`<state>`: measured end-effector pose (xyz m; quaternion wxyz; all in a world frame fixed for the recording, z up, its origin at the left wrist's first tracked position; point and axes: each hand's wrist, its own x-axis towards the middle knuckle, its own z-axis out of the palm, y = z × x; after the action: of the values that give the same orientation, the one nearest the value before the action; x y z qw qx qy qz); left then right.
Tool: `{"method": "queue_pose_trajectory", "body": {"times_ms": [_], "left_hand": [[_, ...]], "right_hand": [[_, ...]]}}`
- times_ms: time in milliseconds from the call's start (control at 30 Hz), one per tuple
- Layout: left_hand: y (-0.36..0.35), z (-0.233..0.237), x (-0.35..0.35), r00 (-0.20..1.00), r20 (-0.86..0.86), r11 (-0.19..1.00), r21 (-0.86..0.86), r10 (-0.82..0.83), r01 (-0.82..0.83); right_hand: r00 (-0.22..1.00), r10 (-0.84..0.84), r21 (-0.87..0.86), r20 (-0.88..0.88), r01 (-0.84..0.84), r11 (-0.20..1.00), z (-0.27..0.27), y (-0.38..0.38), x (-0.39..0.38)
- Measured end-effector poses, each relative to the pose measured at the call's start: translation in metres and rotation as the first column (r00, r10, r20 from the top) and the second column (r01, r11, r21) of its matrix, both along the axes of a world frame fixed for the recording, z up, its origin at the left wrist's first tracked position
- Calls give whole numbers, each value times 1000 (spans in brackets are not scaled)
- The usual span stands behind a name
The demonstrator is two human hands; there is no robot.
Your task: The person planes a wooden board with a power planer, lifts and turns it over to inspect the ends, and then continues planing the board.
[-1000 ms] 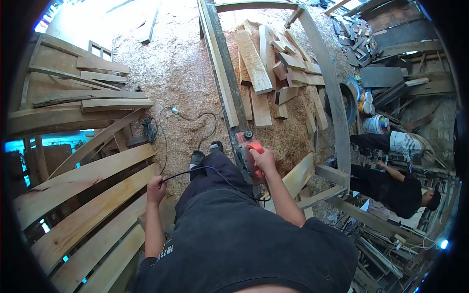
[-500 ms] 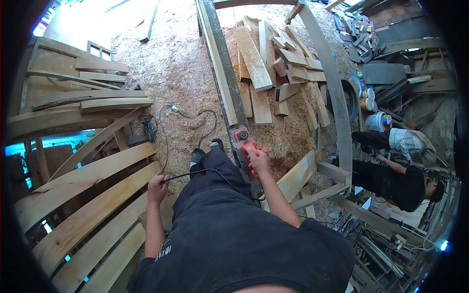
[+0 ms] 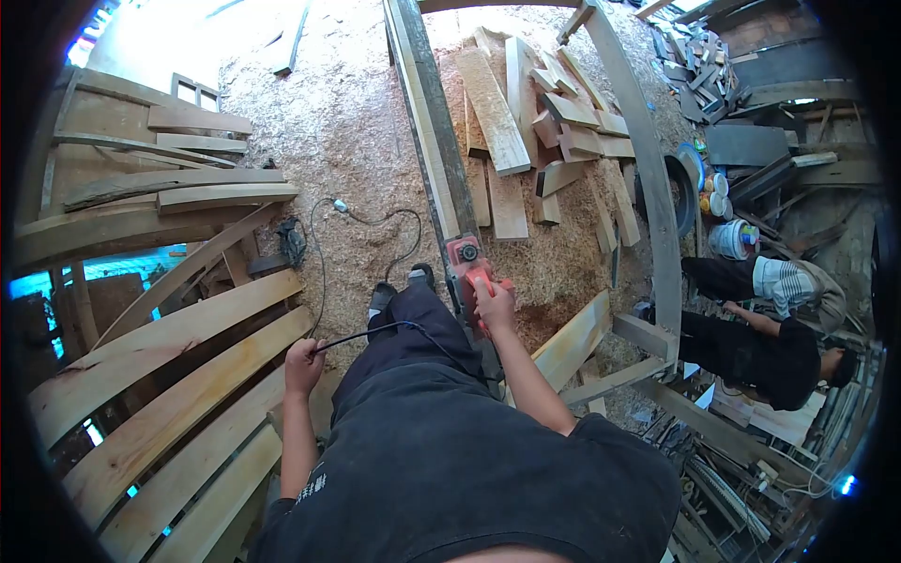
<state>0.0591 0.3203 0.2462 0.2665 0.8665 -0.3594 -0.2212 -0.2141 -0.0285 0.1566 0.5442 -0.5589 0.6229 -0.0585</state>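
My right hand [image 3: 497, 308] is wrapped round the handle of a red electric planer [image 3: 462, 253]. The planer rests on a long narrow wooden beam [image 3: 427, 122] that runs away from me, pale along one side and dark along the other. My left hand [image 3: 303, 366], out to the left of my body, is closed on a dark power cord [image 3: 371, 332]. From that hand the cord loops across my thighs toward the planer. The planer's underside is hidden against the beam.
Curved planks [image 3: 174, 403] are stacked at left. Cut timber blocks [image 3: 497, 113] lie on shavings beyond the beam. A grey crosspiece [image 3: 648, 141] stands at right. Two people [image 3: 765, 352] are at far right, near white buckets [image 3: 732, 239]. A cable connector [image 3: 340, 205] lies on the floor.
The planer and my right hand have slid slightly forward along the beam. My left hand keeps its hold on the cord. The whole view has shifted a little.
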Motion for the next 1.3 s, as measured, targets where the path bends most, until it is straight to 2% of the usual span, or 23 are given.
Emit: {"method": "queue_pose_trajectory", "body": {"times_ms": [100, 167, 267, 500, 567, 967, 1300], "left_hand": [[-3, -1, 2, 1000, -16, 1000, -14, 9, -9], [-6, -2, 3, 999, -32, 1000, -23, 18, -18], [-9, -5, 6, 999, -32, 1000, -1, 12, -12], [-19, -5, 9, 998, -34, 999, -8, 44, -44], [-23, -3, 11, 999, -16, 1000, -9, 30, -30], [-41, 8, 24, 996, -34, 997, -18, 79, -79], [-49, 5, 41, 993, -19, 992, -50, 119, -120]], "right_hand": [[999, -30, 1, 38, 30, 1000, -2, -2, 4], [998, -13, -160, 54, 21, 987, -29, 0, 1], [999, 4, -212, 51, 7, 977, -41, 0, 1], [999, 44, -230, -30, -49, 972, -23, -7, 17], [995, 69, -287, -74, -87, 954, -10, -10, 23], [988, 69, -233, -141, -101, 967, 2, -22, 44], [992, 64, -264, -108, -91, 960, 7, -42, 69]]}}
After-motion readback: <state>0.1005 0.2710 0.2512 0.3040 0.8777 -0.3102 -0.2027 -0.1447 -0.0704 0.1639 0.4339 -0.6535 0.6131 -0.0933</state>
